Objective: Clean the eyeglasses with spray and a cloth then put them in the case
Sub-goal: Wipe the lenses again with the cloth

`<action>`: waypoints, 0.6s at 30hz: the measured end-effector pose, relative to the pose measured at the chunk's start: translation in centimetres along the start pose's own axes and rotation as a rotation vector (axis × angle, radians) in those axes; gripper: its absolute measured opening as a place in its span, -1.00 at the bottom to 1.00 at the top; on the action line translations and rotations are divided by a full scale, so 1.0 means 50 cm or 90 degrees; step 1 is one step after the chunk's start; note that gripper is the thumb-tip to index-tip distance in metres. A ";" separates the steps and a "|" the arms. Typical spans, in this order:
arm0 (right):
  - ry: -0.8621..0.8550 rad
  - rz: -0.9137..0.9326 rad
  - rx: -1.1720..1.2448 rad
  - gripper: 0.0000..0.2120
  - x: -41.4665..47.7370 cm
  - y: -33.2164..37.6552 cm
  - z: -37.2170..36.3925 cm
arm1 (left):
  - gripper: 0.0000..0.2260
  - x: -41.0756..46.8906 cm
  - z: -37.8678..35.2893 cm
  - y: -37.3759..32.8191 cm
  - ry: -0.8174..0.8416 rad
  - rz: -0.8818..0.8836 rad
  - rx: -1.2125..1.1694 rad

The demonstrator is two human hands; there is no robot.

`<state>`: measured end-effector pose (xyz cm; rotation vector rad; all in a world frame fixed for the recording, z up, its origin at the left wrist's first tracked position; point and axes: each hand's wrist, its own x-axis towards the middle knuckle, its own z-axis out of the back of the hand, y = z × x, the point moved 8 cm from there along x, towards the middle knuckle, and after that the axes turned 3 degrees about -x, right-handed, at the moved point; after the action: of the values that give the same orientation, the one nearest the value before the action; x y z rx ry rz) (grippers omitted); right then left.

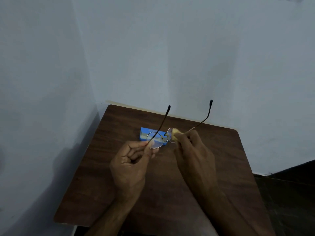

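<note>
Thin-framed round eyeglasses (156,139) hang above the table, temples unfolded and pointing up and away from me. My left hand (131,160) pinches the frame at the left hinge. A small yellow cloth (175,134) is pressed against the right lens, pinched in my right hand (194,150). A blue case (144,132) lies on the table behind the glasses, partly hidden by them. No spray bottle shows in this view.
The dark wooden table (170,184) stands in a corner of pale blue walls (153,57). Its right edge borders a dark floor area (289,193).
</note>
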<state>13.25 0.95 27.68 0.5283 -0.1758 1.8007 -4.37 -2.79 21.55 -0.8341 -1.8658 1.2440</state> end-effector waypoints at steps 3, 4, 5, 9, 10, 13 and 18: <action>0.035 0.052 0.034 -0.77 -0.016 0.017 -0.008 | -0.83 0.006 0.004 0.007 -0.014 0.004 0.006; 0.031 0.036 0.029 -0.79 -0.013 0.006 -0.006 | -0.84 0.008 0.002 0.010 -0.015 0.010 -0.003; 0.019 0.009 0.018 -0.83 -0.008 -0.009 -0.002 | -0.85 0.007 -0.001 0.012 -0.012 0.015 -0.012; 0.015 -0.017 0.015 -0.90 0.007 -0.015 0.001 | -0.85 -0.002 -0.018 0.018 0.022 0.019 0.012; 0.023 -0.004 0.024 -0.90 0.005 -0.007 -0.001 | -0.84 0.001 -0.018 0.021 0.027 0.022 0.026; 0.041 -0.006 0.014 -0.88 0.011 -0.014 0.002 | -0.84 0.010 -0.018 0.031 0.047 0.036 0.036; 0.076 -0.009 -0.008 -0.76 0.025 -0.014 -0.012 | -0.83 0.001 -0.026 0.030 0.061 0.015 0.068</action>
<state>13.48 2.48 27.60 0.4105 -0.0998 1.8105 -3.12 -1.70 20.50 -0.8460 -1.7029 1.2838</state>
